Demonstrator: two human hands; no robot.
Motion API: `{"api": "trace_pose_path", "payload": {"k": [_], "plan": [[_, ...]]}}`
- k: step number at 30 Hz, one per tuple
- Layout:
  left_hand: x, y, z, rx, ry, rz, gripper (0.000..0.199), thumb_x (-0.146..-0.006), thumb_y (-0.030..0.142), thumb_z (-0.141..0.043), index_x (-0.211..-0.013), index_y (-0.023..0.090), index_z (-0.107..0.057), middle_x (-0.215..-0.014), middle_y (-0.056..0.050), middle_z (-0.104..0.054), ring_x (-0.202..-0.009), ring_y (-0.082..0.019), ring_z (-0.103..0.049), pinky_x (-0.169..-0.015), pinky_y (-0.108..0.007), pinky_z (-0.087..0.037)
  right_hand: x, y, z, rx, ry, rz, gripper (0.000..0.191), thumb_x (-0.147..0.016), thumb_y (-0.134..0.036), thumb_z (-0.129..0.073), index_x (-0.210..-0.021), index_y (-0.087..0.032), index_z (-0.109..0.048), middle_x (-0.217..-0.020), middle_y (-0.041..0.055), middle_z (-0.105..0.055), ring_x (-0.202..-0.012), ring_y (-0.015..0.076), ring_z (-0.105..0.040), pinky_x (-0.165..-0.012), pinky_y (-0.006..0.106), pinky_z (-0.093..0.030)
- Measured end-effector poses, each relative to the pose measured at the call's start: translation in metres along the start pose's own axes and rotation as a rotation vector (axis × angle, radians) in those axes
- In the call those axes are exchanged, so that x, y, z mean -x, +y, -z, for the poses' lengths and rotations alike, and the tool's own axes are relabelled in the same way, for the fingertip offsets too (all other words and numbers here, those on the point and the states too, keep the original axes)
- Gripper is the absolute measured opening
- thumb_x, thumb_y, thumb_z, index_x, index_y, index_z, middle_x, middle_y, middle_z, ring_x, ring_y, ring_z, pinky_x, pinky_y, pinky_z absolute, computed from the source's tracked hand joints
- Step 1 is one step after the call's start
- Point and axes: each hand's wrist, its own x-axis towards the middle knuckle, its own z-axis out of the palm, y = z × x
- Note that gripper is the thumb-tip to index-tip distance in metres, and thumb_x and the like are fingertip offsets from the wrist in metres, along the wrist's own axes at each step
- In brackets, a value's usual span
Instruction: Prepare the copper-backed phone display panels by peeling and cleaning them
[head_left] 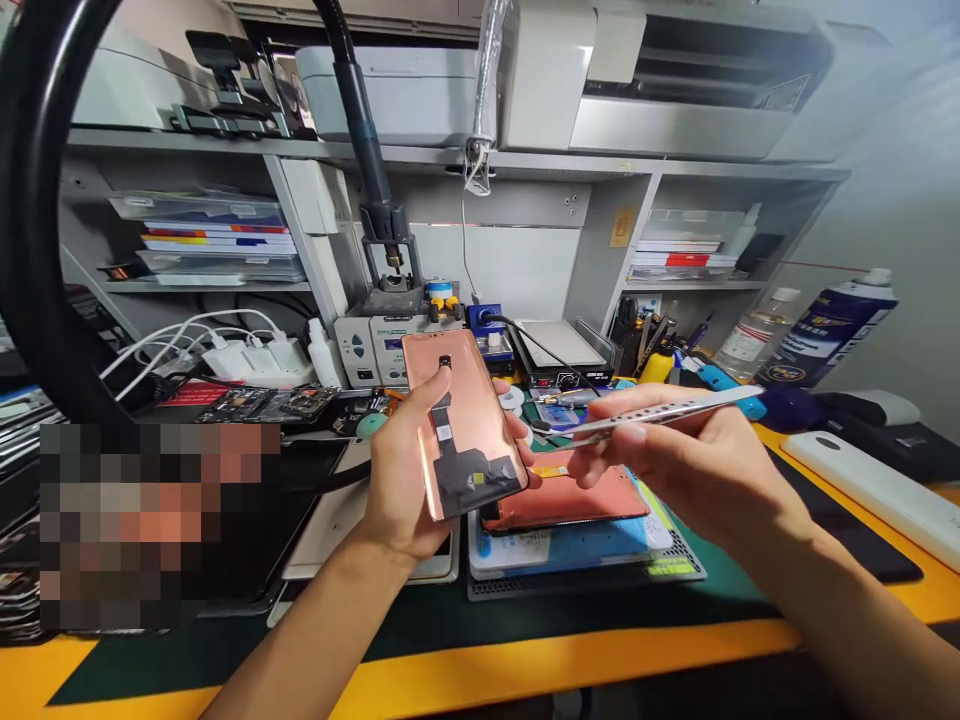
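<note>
My left hand (409,465) grips a copper-coloured phone screen panel (476,405), its back turned up, with the thumb on its left side near a black flex strip. A black patch covers the panel's lower end. My right hand (660,440) is closed on metal tweezers (675,408), whose tips point left toward the panel's right edge. Close to those tips a small yellow flex piece (551,471) shows. Below lies a reddish phone part (577,500) on a blue and white pad (555,548).
A white phone (330,535) and a dark device (247,540) lie at left. Behind stand a soldering station (390,345), a flat heating plate (559,345) and a blue spray can (832,325). A black ring arm (34,200) crosses the upper left.
</note>
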Motion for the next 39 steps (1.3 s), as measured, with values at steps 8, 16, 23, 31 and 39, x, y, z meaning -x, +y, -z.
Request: {"api": "trace_pose_path", "payload": {"k": [8, 16, 23, 31, 39], "plan": [[0.003, 0.004, -0.003, 0.003, -0.011, 0.043, 0.048, -0.094, 0.050, -0.045, -0.104, 0.011, -0.071, -0.080, -0.014, -0.074, -0.067, -0.030, -0.073, -0.057, -0.038, -0.060, 0.016, 0.007, -0.017, 0.182, 0.058, 0.052, 0.010, -0.089, -0.019, -0.076, -0.096, -0.026, -0.078, -0.088, 0.0032, -0.079, -0.081, 0.0209, -0.077, -0.076, 0.031, -0.065], [0.004, 0.004, -0.004, 0.056, 0.013, 0.117, 0.047, -0.094, 0.049, -0.044, -0.104, 0.011, -0.070, -0.080, -0.016, -0.073, -0.068, -0.032, -0.074, -0.052, -0.038, -0.058, 0.017, 0.004, -0.034, 0.393, 0.163, 0.197, 0.004, -0.086, -0.026, -0.079, -0.087, -0.030, -0.078, -0.082, 0.0023, -0.077, -0.078, 0.0198, -0.077, -0.068, 0.024, -0.066], [0.003, 0.004, -0.001, 0.105, -0.018, 0.144, 0.045, -0.094, 0.049, -0.047, -0.104, 0.011, -0.070, -0.078, -0.015, -0.072, -0.069, -0.034, -0.074, -0.063, -0.046, -0.060, 0.020, 0.008, -0.030, 0.424, 0.101, 0.193, 0.017, -0.090, -0.014, -0.071, -0.093, -0.030, -0.076, -0.086, 0.0025, -0.075, -0.086, 0.0184, -0.075, -0.073, 0.024, -0.065], [0.004, 0.004, -0.002, 0.102, -0.014, 0.149, 0.046, -0.093, 0.049, -0.047, -0.105, 0.011, -0.069, -0.081, -0.016, -0.073, -0.066, -0.033, -0.073, -0.059, -0.043, -0.058, 0.021, 0.009, -0.029, 0.453, 0.108, 0.206, 0.013, -0.090, -0.017, -0.071, -0.093, -0.028, -0.075, -0.083, 0.0047, -0.074, -0.084, 0.0210, -0.074, -0.071, 0.028, -0.065], [0.004, 0.004, -0.001, 0.081, -0.043, 0.144, 0.046, -0.094, 0.050, -0.046, -0.103, 0.010, -0.067, -0.083, -0.018, -0.073, -0.066, -0.032, -0.073, -0.056, -0.039, -0.057, 0.022, 0.011, -0.029, 0.434, 0.102, 0.191, 0.017, -0.090, -0.014, -0.070, -0.095, -0.030, -0.075, -0.087, 0.0026, -0.075, -0.087, 0.0182, -0.075, -0.075, 0.023, -0.064]]}}
